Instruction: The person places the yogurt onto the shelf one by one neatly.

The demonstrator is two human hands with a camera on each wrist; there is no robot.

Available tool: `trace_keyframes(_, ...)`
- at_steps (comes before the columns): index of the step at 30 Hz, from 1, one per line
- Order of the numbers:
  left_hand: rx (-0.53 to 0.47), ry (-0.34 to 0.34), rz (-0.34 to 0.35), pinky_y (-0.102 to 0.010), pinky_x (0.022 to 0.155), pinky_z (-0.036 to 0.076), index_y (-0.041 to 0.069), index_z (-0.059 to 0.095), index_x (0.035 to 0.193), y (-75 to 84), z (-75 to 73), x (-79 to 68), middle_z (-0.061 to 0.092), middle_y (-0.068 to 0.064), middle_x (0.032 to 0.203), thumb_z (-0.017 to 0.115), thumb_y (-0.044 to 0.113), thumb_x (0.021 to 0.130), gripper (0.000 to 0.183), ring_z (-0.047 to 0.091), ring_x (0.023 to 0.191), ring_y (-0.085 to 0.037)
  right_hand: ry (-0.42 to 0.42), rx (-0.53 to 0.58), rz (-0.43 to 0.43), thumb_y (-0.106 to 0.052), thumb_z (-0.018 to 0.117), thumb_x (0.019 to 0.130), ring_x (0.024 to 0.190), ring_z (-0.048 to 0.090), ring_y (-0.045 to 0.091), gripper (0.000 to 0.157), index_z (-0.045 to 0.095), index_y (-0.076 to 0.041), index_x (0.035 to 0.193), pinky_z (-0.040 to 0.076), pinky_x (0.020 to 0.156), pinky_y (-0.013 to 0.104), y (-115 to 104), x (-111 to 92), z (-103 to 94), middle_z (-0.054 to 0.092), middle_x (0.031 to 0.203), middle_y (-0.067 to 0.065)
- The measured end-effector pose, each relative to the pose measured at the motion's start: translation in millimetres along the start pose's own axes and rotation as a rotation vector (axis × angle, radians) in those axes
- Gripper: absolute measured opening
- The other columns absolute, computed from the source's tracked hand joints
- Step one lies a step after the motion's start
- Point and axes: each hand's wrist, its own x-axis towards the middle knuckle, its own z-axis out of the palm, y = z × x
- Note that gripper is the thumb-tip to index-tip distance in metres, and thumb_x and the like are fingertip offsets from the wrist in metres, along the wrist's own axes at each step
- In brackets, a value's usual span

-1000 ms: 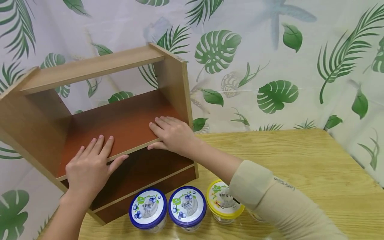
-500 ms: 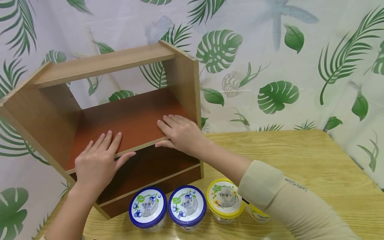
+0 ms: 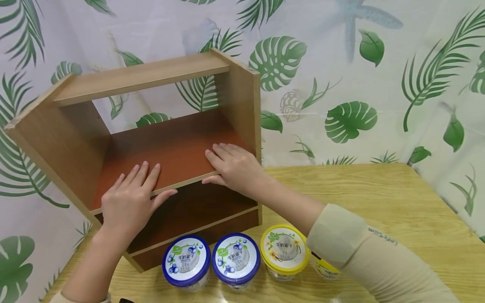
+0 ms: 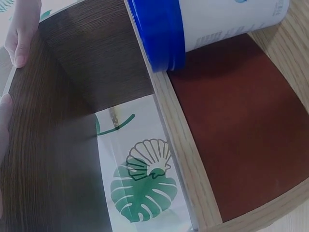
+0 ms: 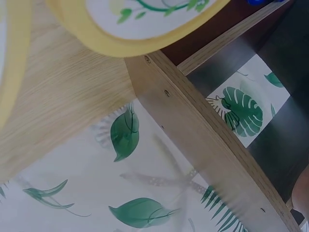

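A small wooden shelf unit with brown-red shelves stands angled on the table. My left hand holds its middle shelf near the left side, fingers laid on top and thumb at the front edge. Toward the right side, my right hand grips the same board, its thumb at the underside of the edge. Two blue-lidded tubs and a yellow-lidded tub are lined up before the unit. Another yellow-lidded tub is partly hidden by my right sleeve.
Wood-grain table extends to the right of the unit. Behind everything hangs a leaf-print cloth, seen through the open back too. In the left wrist view, a blue-lidded tub overlaps the unit's lower front board.
Both hands have moved the shelf unit to the right, with its left front corner swinging slightly back. The tubs have stayed in place, and more of the farthest-right yellow one shows.
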Motion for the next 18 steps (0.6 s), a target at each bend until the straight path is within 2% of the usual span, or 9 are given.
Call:
trace_keyframes(12,-0.022,-0.035,0.011,-0.051,0.079,0.053,0.005,0.066,0.118,7.7,2.8,5.7,0.065,-0.022,0.112,0.011,0.070,0.091,0.089,0.064,0.101,-0.036,0.014,-0.010,0.021,-0.056,0.065,0.080,0.101,0.067,0.027,0.060,0.067,-0.005,0.112,0.052,0.088,0.036,4.5,-9.4,-5.9,0.070,0.107,0.013)
trace_keyframes(18,-0.029,0.003,0.029,-0.050,0.078,0.053,0.006,0.067,0.118,9.9,6.1,9.3,0.066,-0.021,0.111,0.014,0.069,0.092,0.086,0.065,0.099,-0.035,0.009,-0.012,0.027,-0.055,0.065,0.081,0.102,0.066,0.028,0.060,0.067,-0.004,0.112,0.052,0.089,0.036,7.4,-12.2,-9.8,0.069,0.108,0.014)
